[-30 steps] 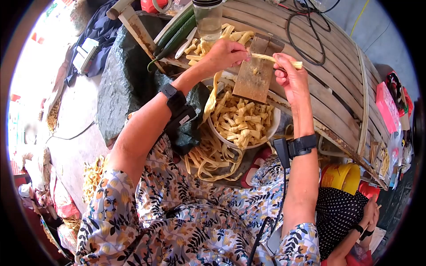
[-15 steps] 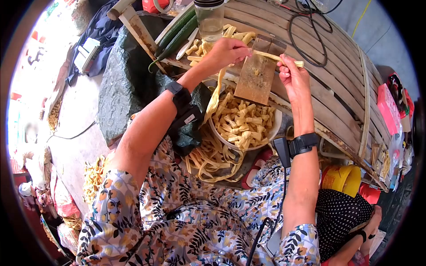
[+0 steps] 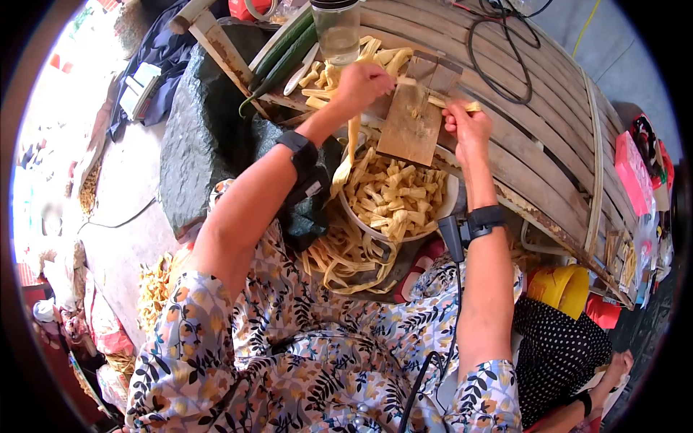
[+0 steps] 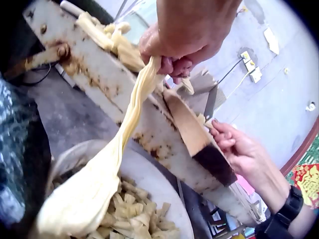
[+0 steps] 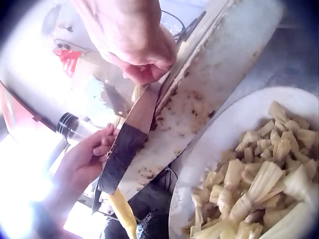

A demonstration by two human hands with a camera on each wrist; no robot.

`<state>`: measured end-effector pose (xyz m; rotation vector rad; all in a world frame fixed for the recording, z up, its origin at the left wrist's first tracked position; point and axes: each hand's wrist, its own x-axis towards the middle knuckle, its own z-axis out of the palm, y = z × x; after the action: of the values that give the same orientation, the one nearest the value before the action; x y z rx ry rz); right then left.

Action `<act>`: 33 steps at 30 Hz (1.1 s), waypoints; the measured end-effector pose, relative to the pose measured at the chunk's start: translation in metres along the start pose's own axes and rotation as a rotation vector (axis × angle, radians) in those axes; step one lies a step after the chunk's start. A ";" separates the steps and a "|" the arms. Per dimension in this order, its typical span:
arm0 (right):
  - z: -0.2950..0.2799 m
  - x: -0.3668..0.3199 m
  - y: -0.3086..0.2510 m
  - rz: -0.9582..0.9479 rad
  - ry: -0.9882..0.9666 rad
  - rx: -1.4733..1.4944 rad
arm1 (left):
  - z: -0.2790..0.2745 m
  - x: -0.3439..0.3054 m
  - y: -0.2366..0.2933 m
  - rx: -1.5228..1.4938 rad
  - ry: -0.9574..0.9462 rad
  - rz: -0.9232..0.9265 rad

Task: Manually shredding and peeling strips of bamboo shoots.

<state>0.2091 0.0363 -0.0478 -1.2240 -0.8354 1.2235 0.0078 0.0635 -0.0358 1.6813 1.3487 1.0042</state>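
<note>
My left hand (image 3: 364,85) pinches a long, pale yellow fibrous strip (image 4: 127,119), which hangs down over the basin in the left wrist view. My right hand (image 3: 468,128) grips a yellow strip bundle (image 3: 473,107) over the right side of a wooden board (image 3: 408,137). Between the hands, a flat metal blade (image 4: 211,102) stands up from the board. Beneath the board's near end, a white basin (image 3: 452,193) holds many short yellow pieces (image 3: 393,195).
The board lies on a slatted bench (image 3: 548,144) with a rusty edge. Behind my left hand are more yellow pieces (image 3: 386,56), a jar (image 3: 339,36) and cucumbers (image 3: 289,58). Loose strips (image 3: 346,260) lie below the basin. A black cable (image 3: 498,83) loops across the slats.
My right hand has come down and slightly left, and my left hand has shifted a little left. The strip that stretched between them now shows a gap near the blade.
</note>
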 end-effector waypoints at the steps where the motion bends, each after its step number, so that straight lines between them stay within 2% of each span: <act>1: -0.004 -0.005 -0.005 0.009 -0.010 -0.001 | -0.005 -0.004 0.002 -0.094 -0.062 -0.011; 3: -0.005 -0.018 -0.019 0.030 -0.071 0.004 | -0.017 -0.009 0.009 -0.280 -0.185 -0.025; 6: -0.005 -0.048 -0.037 0.066 -0.270 -0.196 | -0.018 -0.034 0.018 -0.448 -0.361 -0.080; 7: -0.006 -0.057 -0.035 0.111 -0.357 -0.311 | -0.021 -0.044 0.027 -0.410 -0.418 -0.093; 8: -0.004 -0.071 -0.033 0.076 -0.391 -0.396 | -0.020 -0.049 0.028 -0.441 -0.418 -0.095; 10: -0.011 -0.088 -0.031 -0.257 -0.514 -0.733 | -0.015 -0.056 0.026 -0.510 -0.422 -0.101; 12: -0.020 -0.092 -0.033 -0.297 -0.349 -0.777 | -0.015 -0.061 0.023 -0.473 -0.479 -0.037; 13: -0.019 -0.092 -0.038 -0.401 -0.292 -0.645 | -0.012 -0.067 0.025 -0.447 -0.502 -0.010; 14: -0.017 -0.091 -0.040 -0.402 -0.269 -0.540 | -0.008 -0.072 0.028 -0.422 -0.527 0.020; 16: -0.010 -0.098 -0.047 -0.176 -0.343 -0.372 | -0.005 -0.083 0.038 -0.409 -0.617 0.006; 18: -0.019 -0.091 -0.040 -0.180 -0.375 -0.344 | -0.004 -0.089 0.042 -0.485 -0.687 -0.049; 19: -0.024 -0.087 -0.039 -0.188 -0.394 -0.331 | -0.009 -0.091 0.043 -0.492 -0.696 -0.018; 22: -0.029 -0.083 -0.037 -0.425 -0.396 -0.289 | -0.014 -0.088 0.027 -0.719 -0.852 -0.273; 23: -0.030 -0.084 -0.037 -0.433 -0.401 -0.317 | -0.011 -0.090 0.023 -0.767 -0.840 -0.301; 26: -0.026 -0.084 -0.042 -0.456 -0.433 -0.408 | -0.009 -0.090 0.015 -0.653 -0.683 -0.272; 30: -0.033 -0.077 -0.049 -0.492 -0.310 -0.433 | -0.008 -0.099 0.031 -0.136 -0.370 0.021; 32: -0.023 -0.081 -0.040 -0.487 -0.326 -0.573 | 0.003 -0.102 0.022 0.090 -0.297 0.336; 33: -0.020 -0.080 -0.028 -0.479 -0.355 -0.513 | 0.005 -0.106 0.025 0.240 -0.262 0.519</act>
<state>0.2186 -0.0435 -0.0136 -1.1137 -1.6759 0.8607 0.0076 -0.0447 -0.0287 2.3285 0.9044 0.8761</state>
